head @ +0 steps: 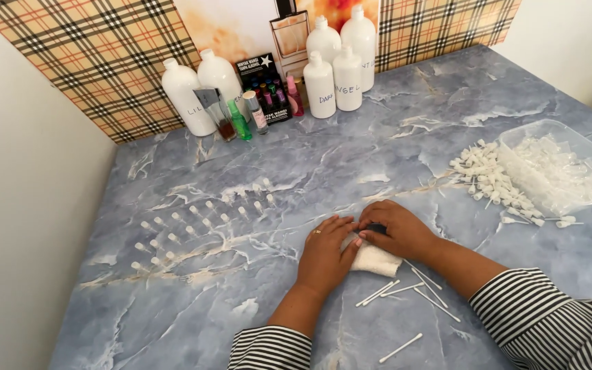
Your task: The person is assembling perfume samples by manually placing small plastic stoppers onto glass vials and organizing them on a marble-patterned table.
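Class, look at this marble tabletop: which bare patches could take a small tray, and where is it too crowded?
Bare: between the white bottles and the hands, and the near-left corner below the small vials. Crowded: around the plastic tray with loose caps, and the swabs.

A small white cloth pad (376, 260) is lying flat on the blue-grey marble tabletop (405, 137), partly tucked under both hands. Something small and dark (376, 228) is peeking out at its top edge, too hidden to make out.
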